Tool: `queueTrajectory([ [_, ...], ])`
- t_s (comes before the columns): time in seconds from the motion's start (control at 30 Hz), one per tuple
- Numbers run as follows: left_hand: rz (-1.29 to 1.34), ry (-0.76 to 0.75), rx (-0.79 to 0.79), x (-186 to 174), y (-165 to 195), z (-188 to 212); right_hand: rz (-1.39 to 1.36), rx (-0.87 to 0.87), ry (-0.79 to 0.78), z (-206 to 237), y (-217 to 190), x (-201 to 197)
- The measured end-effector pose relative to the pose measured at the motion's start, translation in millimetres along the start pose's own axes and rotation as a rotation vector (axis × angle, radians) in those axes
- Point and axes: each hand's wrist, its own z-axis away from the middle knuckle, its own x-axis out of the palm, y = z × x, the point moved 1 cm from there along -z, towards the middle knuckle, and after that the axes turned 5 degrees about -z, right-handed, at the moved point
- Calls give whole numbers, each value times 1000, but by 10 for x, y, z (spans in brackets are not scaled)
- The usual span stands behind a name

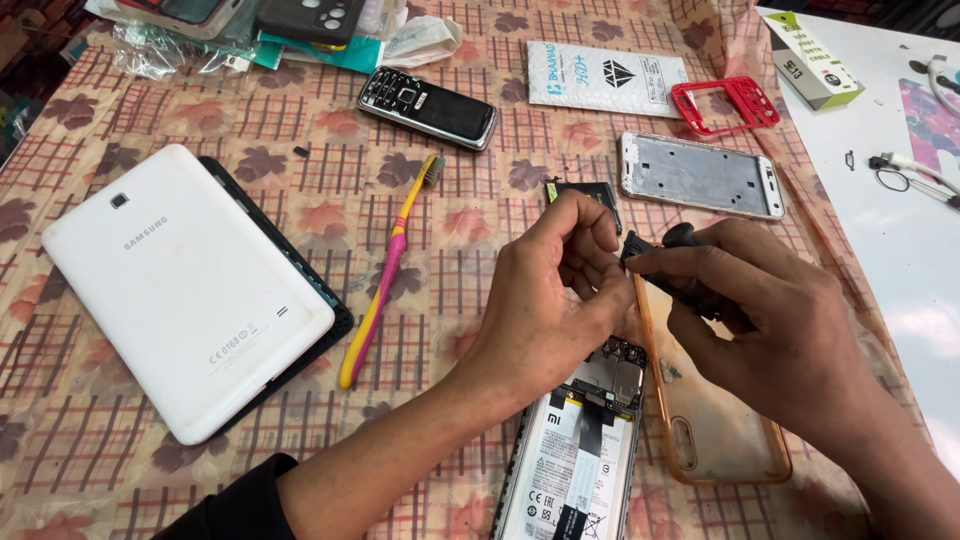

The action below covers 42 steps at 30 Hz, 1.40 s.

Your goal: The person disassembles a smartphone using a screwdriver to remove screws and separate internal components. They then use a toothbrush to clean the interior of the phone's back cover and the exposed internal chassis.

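An opened smartphone (575,455) lies face down at the bottom centre, its battery and circuit board bare. My left hand (545,300) hovers above its top end, fingertips pinched on a small dark part (634,246). My right hand (770,320) meets it from the right and grips a black-handled tool (680,237), its tip at the same small part. A clear orange-tinted phone case (715,425) lies under my right hand, beside the phone.
A white tablet (180,285) lies face down at left, a pink and yellow toothbrush (385,275) next to it. Farther back are a black keypad phone (428,107), a silver phone frame (700,174), a red frame (725,104), a white packet (605,77) and a small dark module (590,192).
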Motion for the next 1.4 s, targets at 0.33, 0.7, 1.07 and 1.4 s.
queueTrajectory([
  [0.33,399,23,-185,-42,10,-104,124,-116,202,71,-32,38],
  [0.7,20,-54,82,-64,44,-65,-89,-9,169,28,-108,-13],
  [1.07,-101,-23,148,-34,104,-10,-66,-16,186,56,-104,36],
  [1.4,537,-234,-219,-59,76,-117,186,-186,351,167,43,182],
])
